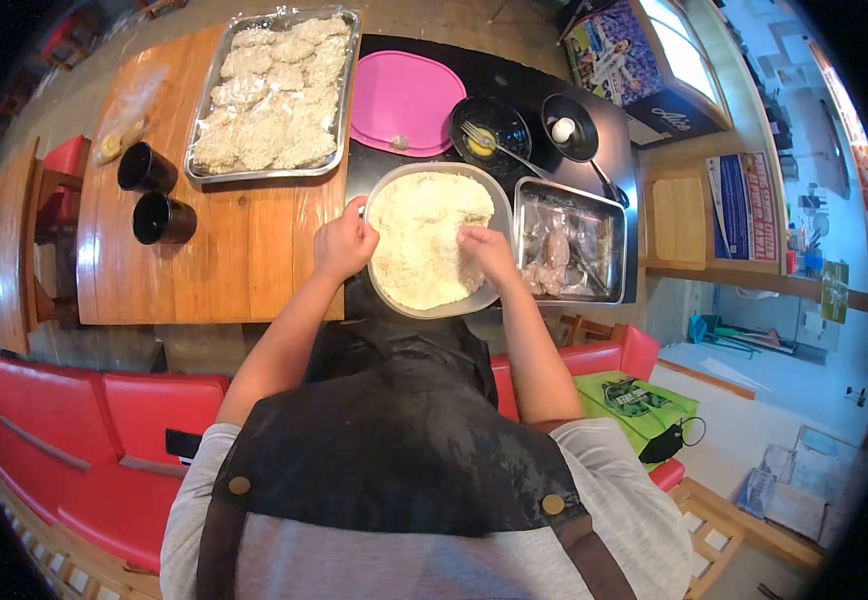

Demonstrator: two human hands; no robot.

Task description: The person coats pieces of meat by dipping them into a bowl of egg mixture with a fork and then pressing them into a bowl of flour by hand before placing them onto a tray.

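Observation:
A round whitish tub point(382, 290) full of pale breadcrumbs point(419, 240) stands in front of me at the table edge. My left hand point(346, 243) is closed on the tub's left rim. Over the right part of the crumbs is my right hand point(489, 256), its fingers drawn together at the surface; what they hold, if anything, is hidden. Right of the tub, a metal tray point(606, 215) carries raw meat pieces point(554, 260). Behind it sit a black bowl point(462, 112) with yellow beaten egg and a fork point(514, 153), and a small black pan point(569, 110) holding a white egg.
A large metal tray point(339, 150) of breaded pieces point(279, 85) under plastic film lies back left. Beside it are a pink lid point(409, 98) and two black cups point(164, 218). A printed box point(634, 65) stands back right. Red seats point(54, 400) and a green bag point(634, 400) are near me.

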